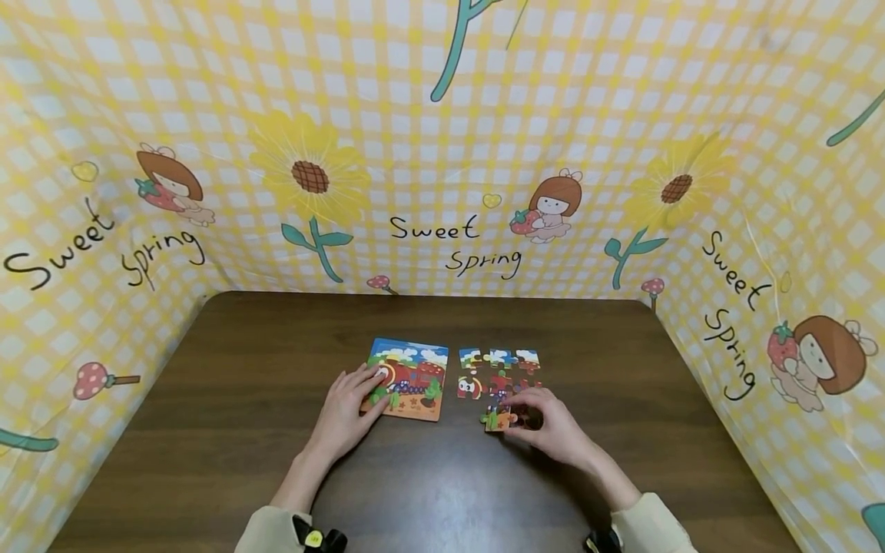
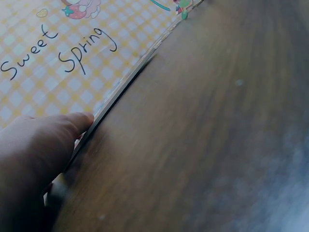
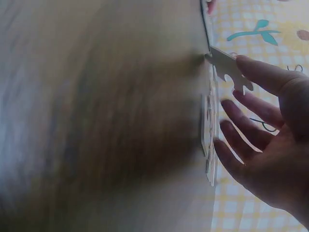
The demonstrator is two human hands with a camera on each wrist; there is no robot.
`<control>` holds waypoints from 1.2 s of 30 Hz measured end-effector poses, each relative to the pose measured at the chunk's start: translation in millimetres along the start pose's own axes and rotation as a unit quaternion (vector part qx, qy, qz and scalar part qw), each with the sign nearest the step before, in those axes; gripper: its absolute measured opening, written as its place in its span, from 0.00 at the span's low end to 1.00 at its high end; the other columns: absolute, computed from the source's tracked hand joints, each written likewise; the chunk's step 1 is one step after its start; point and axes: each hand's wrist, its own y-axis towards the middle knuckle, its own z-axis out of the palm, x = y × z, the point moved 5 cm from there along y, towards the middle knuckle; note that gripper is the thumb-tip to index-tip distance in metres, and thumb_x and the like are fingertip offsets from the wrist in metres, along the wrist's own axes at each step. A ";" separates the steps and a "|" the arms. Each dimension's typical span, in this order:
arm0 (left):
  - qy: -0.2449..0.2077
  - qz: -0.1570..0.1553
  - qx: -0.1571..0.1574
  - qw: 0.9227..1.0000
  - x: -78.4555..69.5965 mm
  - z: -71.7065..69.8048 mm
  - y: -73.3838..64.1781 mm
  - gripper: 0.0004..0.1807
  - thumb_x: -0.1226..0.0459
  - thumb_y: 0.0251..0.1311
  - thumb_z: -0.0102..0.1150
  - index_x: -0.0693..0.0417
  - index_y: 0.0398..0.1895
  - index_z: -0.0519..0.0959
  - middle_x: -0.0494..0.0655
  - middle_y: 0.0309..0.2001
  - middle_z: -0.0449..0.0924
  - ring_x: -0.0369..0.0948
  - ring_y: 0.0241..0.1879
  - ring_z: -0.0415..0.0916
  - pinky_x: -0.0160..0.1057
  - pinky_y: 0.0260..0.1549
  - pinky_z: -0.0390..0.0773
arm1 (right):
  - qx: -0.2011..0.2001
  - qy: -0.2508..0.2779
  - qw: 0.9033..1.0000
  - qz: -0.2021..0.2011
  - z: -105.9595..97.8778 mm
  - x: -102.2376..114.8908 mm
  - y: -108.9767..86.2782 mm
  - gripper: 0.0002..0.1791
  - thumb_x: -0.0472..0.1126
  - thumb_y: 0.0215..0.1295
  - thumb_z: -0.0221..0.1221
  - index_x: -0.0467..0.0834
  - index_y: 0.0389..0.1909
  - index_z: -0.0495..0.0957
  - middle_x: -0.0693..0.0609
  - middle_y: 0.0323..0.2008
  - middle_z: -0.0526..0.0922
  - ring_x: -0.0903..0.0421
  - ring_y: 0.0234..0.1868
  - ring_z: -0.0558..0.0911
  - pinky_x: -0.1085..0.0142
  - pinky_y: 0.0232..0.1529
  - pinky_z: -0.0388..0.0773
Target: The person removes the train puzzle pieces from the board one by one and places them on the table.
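My left hand (image 1: 349, 411) rests on the left side of a square picture board (image 1: 415, 381) showing a red train under a blue sky; its fingers lie spread over the picture. Up close in the left wrist view, the thumb (image 2: 72, 123) lies at the board's edge. My right hand (image 1: 556, 430) pinches a jigsaw piece (image 3: 223, 65) between thumb and forefinger, the piece tilted up on edge in the right wrist view. The other fingers are spread beside the loose pieces. Part of the puzzle is hidden under this hand.
Several jigsaw pieces lie right of the board, among them a cloud piece (image 1: 528, 359) and a train-face piece (image 1: 470, 387). Brown wood table (image 1: 276, 338) surrounds them. A yellow checked cloth (image 1: 429, 169) rises behind and at both sides.
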 end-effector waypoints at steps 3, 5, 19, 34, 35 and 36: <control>-0.002 -0.001 0.000 1.000 0.0 0.4 -1.0 0.28 0.58 0.72 0.73 0.59 0.72 0.83 0.59 0.74 0.81 0.62 0.79 0.71 0.74 0.81 0.61 | 0.000 -0.064 0.998 -0.023 1.0 2.7 -2.0 0.20 0.42 0.66 0.78 0.46 0.58 0.90 0.46 0.62 0.87 0.42 0.66 0.80 0.41 0.66 0.80; -0.001 -0.001 -0.001 1.000 0.1 0.5 -1.3 0.28 0.58 0.72 0.73 0.59 0.72 0.83 0.59 0.74 0.81 0.62 0.79 0.71 0.74 0.81 0.61 | 0.007 -0.084 0.996 -0.034 1.3 3.7 -2.1 0.20 0.41 0.66 0.78 0.45 0.58 0.89 0.43 0.67 0.85 0.37 0.72 0.77 0.33 0.70 0.76; 0.001 -0.001 -0.001 1.000 -1.5 -0.4 -1.7 0.29 0.58 0.72 0.73 0.59 0.72 0.83 0.59 0.74 0.81 0.62 0.79 0.72 0.73 0.80 0.62 | 0.006 -0.136 0.985 -0.102 2.1 -7.4 -1.3 0.22 0.41 0.66 0.77 0.39 0.59 0.88 0.35 0.74 0.79 0.28 0.79 0.70 0.24 0.78 0.61; 0.002 0.000 -0.003 1.000 -3.6 -1.9 -3.5 0.28 0.58 0.73 0.72 0.58 0.72 0.82 0.59 0.74 0.80 0.62 0.79 0.71 0.73 0.81 0.61 | 0.021 -0.179 0.981 -0.066 4.0 -5.1 -1.9 0.25 0.42 0.68 0.76 0.40 0.65 0.86 0.37 0.74 0.80 0.29 0.79 0.72 0.26 0.77 0.66; 0.004 -0.001 -0.002 1.000 -3.6 -2.0 -3.4 0.28 0.57 0.73 0.72 0.58 0.72 0.82 0.59 0.74 0.80 0.62 0.79 0.71 0.73 0.81 0.61 | 0.017 -0.179 0.982 -0.066 3.8 -5.1 -1.6 0.26 0.41 0.68 0.76 0.39 0.65 0.86 0.36 0.73 0.80 0.29 0.78 0.72 0.26 0.77 0.66; 0.006 -0.001 -0.002 1.000 -3.7 -2.2 -3.4 0.28 0.57 0.73 0.72 0.59 0.72 0.82 0.59 0.74 0.80 0.62 0.79 0.71 0.73 0.81 0.61 | 0.014 -0.177 0.982 -0.064 3.4 -4.9 -1.3 0.26 0.41 0.69 0.76 0.39 0.66 0.85 0.36 0.73 0.80 0.29 0.78 0.73 0.26 0.76 0.67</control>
